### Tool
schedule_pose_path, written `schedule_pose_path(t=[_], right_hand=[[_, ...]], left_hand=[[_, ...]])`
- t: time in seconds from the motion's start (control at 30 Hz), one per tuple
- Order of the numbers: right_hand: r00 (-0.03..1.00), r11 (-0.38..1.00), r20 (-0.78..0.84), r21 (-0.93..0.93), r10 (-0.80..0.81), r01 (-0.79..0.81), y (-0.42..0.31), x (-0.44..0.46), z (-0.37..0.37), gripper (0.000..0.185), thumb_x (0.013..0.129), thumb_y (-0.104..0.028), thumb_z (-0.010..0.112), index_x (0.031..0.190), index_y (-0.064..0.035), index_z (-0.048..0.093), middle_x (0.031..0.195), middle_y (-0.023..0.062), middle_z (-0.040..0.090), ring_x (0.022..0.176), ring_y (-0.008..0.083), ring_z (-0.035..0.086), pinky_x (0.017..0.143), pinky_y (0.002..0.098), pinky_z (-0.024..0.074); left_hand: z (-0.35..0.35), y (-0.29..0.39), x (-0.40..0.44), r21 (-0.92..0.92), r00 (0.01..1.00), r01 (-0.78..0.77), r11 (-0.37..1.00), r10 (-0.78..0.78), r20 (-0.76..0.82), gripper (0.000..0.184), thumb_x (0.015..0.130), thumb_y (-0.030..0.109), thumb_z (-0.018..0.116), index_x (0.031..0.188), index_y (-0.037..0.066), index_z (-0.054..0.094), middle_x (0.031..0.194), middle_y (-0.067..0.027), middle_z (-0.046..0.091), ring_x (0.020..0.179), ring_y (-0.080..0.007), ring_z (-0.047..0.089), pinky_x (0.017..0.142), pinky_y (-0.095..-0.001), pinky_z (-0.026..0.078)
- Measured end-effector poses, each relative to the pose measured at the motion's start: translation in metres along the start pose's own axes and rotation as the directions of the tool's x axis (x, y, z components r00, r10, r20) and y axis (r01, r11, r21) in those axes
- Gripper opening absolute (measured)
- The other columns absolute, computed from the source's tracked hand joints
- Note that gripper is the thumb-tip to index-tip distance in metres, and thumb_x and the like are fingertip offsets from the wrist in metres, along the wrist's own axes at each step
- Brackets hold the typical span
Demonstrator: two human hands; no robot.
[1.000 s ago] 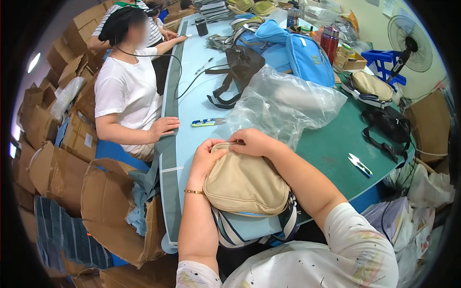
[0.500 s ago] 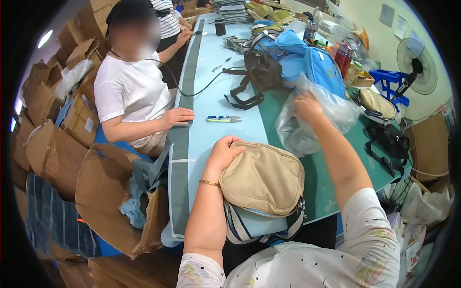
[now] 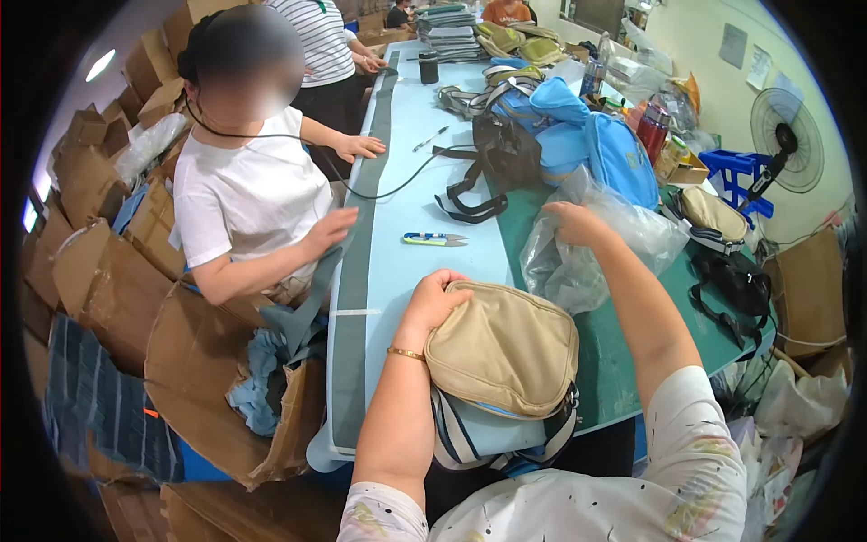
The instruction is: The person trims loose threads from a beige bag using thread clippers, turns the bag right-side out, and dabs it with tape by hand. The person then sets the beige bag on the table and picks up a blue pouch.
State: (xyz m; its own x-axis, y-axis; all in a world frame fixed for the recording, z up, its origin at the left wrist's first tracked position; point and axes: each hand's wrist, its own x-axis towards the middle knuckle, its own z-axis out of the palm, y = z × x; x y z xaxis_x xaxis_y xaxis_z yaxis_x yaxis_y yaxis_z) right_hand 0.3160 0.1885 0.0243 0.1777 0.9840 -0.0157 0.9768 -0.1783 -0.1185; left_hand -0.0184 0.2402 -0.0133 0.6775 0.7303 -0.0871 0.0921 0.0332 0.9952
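Note:
A beige zippered shoulder bag (image 3: 506,352) lies at the near end of the table, its striped strap (image 3: 452,438) hanging over the edge. My left hand (image 3: 441,300) grips its upper left corner, thumb on top and the other fingers partly hidden behind it. Farther forward on the right, my right hand (image 3: 580,224) pinches the top of a crumpled clear plastic bag (image 3: 578,275). That plastic rests on the green part of the tabletop, beside blue bags (image 3: 623,158). Blue-handled thread snips (image 3: 435,239) lie beyond the beige bag.
A co-worker's hand (image 3: 327,232) is near the left table edge, above a long grey strip (image 3: 357,361). Black straps (image 3: 479,203), a pen (image 3: 431,138) and a red bottle (image 3: 652,126) are farther off. An open carton (image 3: 208,388) stands at left, a fan (image 3: 788,140) at right.
The view has shifted slightly. My right hand has moved a little toward the left on the plastic bag. The co-worker's near hand has lifted from the table edge. My left hand keeps its grip.

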Motion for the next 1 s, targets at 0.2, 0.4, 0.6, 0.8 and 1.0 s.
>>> schedule_pose_path(t=[0.2,0.4,0.6,0.8,1.0], right_hand=[[0.995,0.973,-0.095,-0.226,0.035,-0.056,-0.093,0.011,-0.065,0.060,0.080,-0.016,0.054,0.138,-0.0160,0.036,0.112,0.0101,0.061,0.102,0.0281,0.059,0.085,0.0466,0.0422],[0.970,0.989,-0.243,-0.141,0.016,-0.052,-0.137,0.048,-0.099,0.063,0.083,-0.023,0.055,0.140,-0.0109,0.031,0.103,0.0115,0.065,0.094,0.0302,0.062,0.079,0.0404,0.0475],[0.951,0.988,-0.295,0.085,-0.097,0.127,-0.166,0.004,-0.074,0.044,0.081,-0.026,0.060,0.121,-0.0085,0.055,0.091,0.0063,0.068,0.087,0.0272,0.063,0.073,0.0378,0.0502],[0.964,0.992,-0.254,0.073,-0.085,0.107,-0.177,-0.097,-0.009,0.034,0.083,-0.027,0.059,0.113,-0.0108,0.061,0.099,0.0093,0.064,0.092,0.0285,0.061,0.079,0.0392,0.0479],[0.960,0.923,-0.248,0.324,-0.129,0.207,-0.143,-0.089,0.035,0.031,0.083,-0.026,0.058,0.109,-0.0113,0.063,0.101,0.0111,0.063,0.097,0.0288,0.058,0.084,0.0396,0.0461]], left_hand=[[0.000,-0.007,0.000,0.036,1.000,-0.014,0.999,0.014,-0.003,0.021,0.074,0.008,0.069,0.092,0.000,0.063,0.086,-0.0038,0.064,0.077,-0.0106,0.058,0.071,-0.0248,0.048],[0.000,0.002,-0.003,0.087,0.998,0.040,0.995,-0.036,-0.041,0.022,0.074,0.011,0.070,0.092,0.000,0.062,0.082,-0.0024,0.061,0.073,-0.0100,0.055,0.067,-0.0248,0.046],[-0.003,-0.019,0.008,0.173,0.995,-0.044,0.984,0.059,-0.083,0.023,0.071,0.016,0.072,0.085,-0.001,0.064,0.077,-0.0057,0.065,0.069,-0.0125,0.057,0.065,-0.0270,0.047],[0.005,-0.010,0.004,0.054,0.973,-0.010,0.998,0.022,-0.229,0.022,0.072,0.015,0.072,0.086,0.000,0.064,0.078,-0.0055,0.065,0.069,-0.0116,0.059,0.065,-0.0266,0.048],[0.015,-0.004,-0.013,-0.013,0.953,-0.028,1.000,0.023,-0.303,0.023,0.073,0.013,0.071,0.088,-0.002,0.061,0.080,-0.0055,0.065,0.069,-0.0117,0.058,0.063,-0.0264,0.048]])
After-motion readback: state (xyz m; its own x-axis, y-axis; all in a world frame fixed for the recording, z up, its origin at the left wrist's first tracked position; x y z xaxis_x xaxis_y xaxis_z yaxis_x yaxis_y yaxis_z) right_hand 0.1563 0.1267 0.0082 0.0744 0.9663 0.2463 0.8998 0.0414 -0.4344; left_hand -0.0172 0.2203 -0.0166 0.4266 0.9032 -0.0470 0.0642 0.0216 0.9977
